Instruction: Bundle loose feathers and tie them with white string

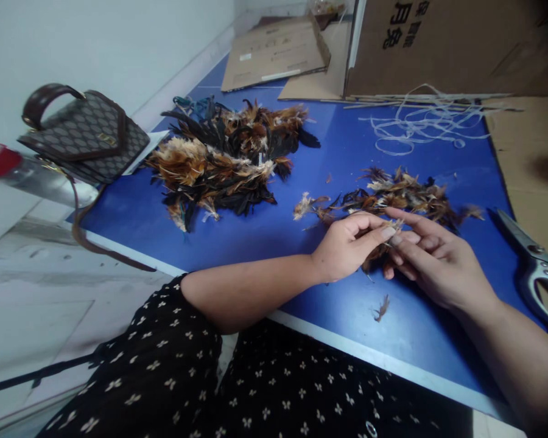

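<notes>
feather bunch (396, 224) pinched between left hand (347, 246) and right hand (442, 263)

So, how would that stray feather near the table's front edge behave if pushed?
The feather looks small and wispy, so it's probably very light. Its thin, frayed edges suggest floppiness. On that smooth-looking table, it would likely slide easily.

Counted: one left hand (347, 244), one right hand (445, 267), two heaps of feathers (219, 164) and one stray tuft (382, 308) near the front edge. Also: one table (333, 146), one pair of scissors (536, 250), one handbag (91, 135), one bottle (31, 177).
</notes>
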Motion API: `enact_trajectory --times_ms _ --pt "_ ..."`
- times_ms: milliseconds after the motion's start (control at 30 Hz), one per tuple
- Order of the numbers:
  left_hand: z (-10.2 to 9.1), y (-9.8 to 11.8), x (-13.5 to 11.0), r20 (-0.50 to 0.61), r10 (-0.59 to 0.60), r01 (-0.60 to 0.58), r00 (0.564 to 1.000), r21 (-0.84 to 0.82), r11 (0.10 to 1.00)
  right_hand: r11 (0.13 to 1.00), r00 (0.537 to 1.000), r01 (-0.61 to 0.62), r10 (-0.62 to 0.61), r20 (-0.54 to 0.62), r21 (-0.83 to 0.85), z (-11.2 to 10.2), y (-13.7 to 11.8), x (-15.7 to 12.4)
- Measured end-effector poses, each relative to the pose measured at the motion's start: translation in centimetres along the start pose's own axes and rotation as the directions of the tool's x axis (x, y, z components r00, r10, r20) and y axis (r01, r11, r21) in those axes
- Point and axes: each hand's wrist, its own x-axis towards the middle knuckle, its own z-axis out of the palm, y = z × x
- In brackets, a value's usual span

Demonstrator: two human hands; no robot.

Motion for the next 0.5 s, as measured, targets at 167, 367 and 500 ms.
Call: enact_trajectory --times_ms 167,367,500 --pt "0.08 0.25 -0.05 0.078 -0.043 0.045 0.996 -0.029 0.999 1.0 1.0 -0.001 0.001 0.003 -0.017 -0.09 -0.03 -0.02" --pt "-0.03 0.73 -0.18 0.133 -0.049 0.046 0.99 0.025 0.999 0.999 1.0 -0.012 0.012 0.015 -0.038 -0.02 -0.21 -0.02" --pt "-0.15 0.07 -0.08 0.129 -0.071 0.074 0.989 -0.016 0.997 0.999 0.999 -0.015 0.016 0.031 -0.028 0.03 -0.24 -0.03"
